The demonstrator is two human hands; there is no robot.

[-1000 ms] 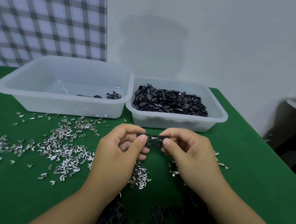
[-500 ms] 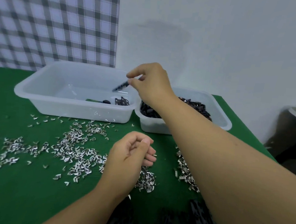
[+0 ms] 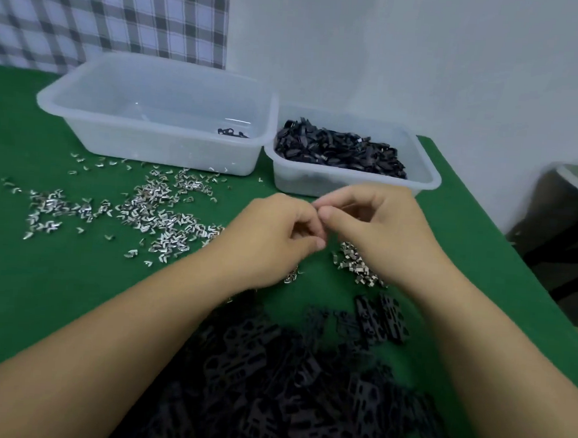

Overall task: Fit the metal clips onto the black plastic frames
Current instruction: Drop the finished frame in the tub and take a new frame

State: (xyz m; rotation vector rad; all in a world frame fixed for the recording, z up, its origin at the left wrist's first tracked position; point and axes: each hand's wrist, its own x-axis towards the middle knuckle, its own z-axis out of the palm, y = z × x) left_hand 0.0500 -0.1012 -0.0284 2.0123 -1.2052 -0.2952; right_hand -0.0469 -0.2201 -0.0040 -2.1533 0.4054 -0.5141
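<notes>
Over clips (image 3: 353, 262): L hand (image 3: 272, 238), R hand (image 3: 382, 232)

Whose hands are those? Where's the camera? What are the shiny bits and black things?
No machine here, just a person working. The camera sits on their head, so you look down at their left hand and right hand. On the green table lie many small shiny metal clips and, nearest you, a heap of black plastic frames. Behind stand two clear tubs: the bigger tub holds only a few black pieces, the smaller tub is full of them. The fingertips of both hands meet, pinched together; anything tiny between them is too small to see.
</notes>
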